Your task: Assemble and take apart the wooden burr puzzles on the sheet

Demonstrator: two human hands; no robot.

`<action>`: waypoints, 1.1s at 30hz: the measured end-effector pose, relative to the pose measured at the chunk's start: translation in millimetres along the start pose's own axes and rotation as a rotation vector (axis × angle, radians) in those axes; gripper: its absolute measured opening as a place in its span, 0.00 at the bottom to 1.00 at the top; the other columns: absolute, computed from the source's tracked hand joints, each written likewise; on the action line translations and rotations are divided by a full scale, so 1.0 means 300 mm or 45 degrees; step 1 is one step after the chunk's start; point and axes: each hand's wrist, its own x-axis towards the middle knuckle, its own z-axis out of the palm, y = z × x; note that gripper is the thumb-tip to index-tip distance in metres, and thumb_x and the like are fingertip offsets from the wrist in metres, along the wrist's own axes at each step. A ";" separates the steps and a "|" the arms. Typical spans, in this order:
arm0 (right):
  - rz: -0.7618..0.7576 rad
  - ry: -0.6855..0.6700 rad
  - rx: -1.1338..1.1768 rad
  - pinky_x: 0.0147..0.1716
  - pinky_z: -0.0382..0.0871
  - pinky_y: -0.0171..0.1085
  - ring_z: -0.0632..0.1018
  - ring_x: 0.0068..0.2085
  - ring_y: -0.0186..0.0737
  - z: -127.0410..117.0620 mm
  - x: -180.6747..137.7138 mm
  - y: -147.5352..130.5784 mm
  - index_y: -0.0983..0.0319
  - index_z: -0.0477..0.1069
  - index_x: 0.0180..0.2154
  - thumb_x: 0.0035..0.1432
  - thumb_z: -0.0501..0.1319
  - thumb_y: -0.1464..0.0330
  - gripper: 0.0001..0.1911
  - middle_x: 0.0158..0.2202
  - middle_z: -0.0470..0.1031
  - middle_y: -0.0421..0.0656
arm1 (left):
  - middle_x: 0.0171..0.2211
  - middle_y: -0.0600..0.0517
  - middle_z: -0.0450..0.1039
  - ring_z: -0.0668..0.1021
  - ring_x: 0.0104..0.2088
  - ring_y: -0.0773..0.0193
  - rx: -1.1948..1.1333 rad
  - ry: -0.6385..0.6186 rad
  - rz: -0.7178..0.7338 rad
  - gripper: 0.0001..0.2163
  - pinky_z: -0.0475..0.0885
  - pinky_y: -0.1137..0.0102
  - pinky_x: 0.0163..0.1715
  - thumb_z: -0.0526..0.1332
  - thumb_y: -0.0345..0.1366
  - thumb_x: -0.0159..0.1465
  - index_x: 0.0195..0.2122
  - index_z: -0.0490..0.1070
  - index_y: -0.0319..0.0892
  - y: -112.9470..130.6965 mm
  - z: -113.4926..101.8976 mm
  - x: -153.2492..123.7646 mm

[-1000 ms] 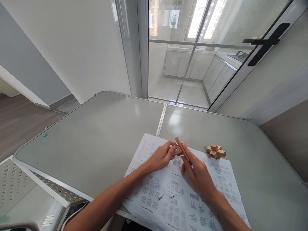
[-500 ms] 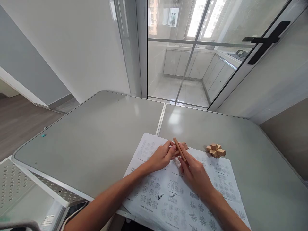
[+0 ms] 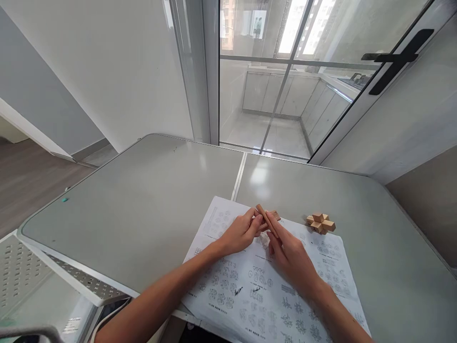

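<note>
My left hand (image 3: 243, 232) is closed on wooden puzzle pieces (image 3: 276, 216), whose ends stick out to the right past its fingers. My right hand (image 3: 286, 247) grips a reddish-brown wooden stick (image 3: 263, 213), which slants across the other pieces and touches them. Both hands meet above a printed sheet (image 3: 246, 274) covered with small line drawings of puzzles. My fingers hide much of the pieces, so their exact number and notches cannot be made out. To the right, an assembled wooden burr puzzle (image 3: 320, 223) rests at the sheet's far edge.
The grey table (image 3: 143, 200) has a pale seam (image 3: 239, 176) across it. A small green bit (image 3: 64, 199) lies near its left edge. Beyond stands a glass door (image 3: 271, 105) with a black handle (image 3: 398, 59). A perforated white chair (image 3: 21, 276) is at lower left.
Both hands stay almost in place. The right hand and its stick have shifted very slightly, and the ends of the pieces in the left hand show a little more.
</note>
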 end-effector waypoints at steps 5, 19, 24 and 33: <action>-0.017 0.012 0.002 0.38 0.81 0.41 0.83 0.39 0.43 0.004 -0.003 0.006 0.54 0.55 0.74 0.77 0.49 0.65 0.28 0.50 0.83 0.50 | 0.41 0.45 0.83 0.83 0.43 0.54 -0.009 0.029 -0.010 0.22 0.77 0.60 0.43 0.50 0.58 0.74 0.45 0.70 0.44 -0.010 0.002 0.001; 0.016 0.108 -0.149 0.46 0.81 0.49 0.80 0.48 0.49 0.005 0.009 0.023 0.55 0.62 0.69 0.74 0.56 0.63 0.25 0.57 0.75 0.51 | 0.23 0.59 0.64 0.64 0.22 0.70 -0.144 0.345 -0.068 0.22 0.59 0.74 0.23 0.55 0.60 0.72 0.46 0.64 0.44 -0.027 -0.004 0.013; -0.114 -0.026 -0.193 0.57 0.75 0.56 0.74 0.59 0.55 0.015 0.008 0.040 0.54 0.68 0.62 0.72 0.60 0.65 0.20 0.58 0.74 0.50 | 0.25 0.60 0.66 0.66 0.24 0.70 -0.240 0.349 -0.063 0.20 0.62 0.74 0.26 0.56 0.57 0.73 0.51 0.60 0.45 -0.032 0.000 0.012; -0.238 -0.108 -0.258 0.61 0.71 0.62 0.70 0.66 0.58 0.018 0.012 0.035 0.52 0.62 0.69 0.72 0.60 0.65 0.26 0.65 0.71 0.50 | 0.23 0.62 0.62 0.70 0.24 0.68 -0.352 0.334 -0.057 0.20 0.65 0.73 0.28 0.57 0.55 0.72 0.52 0.59 0.44 -0.017 0.003 0.016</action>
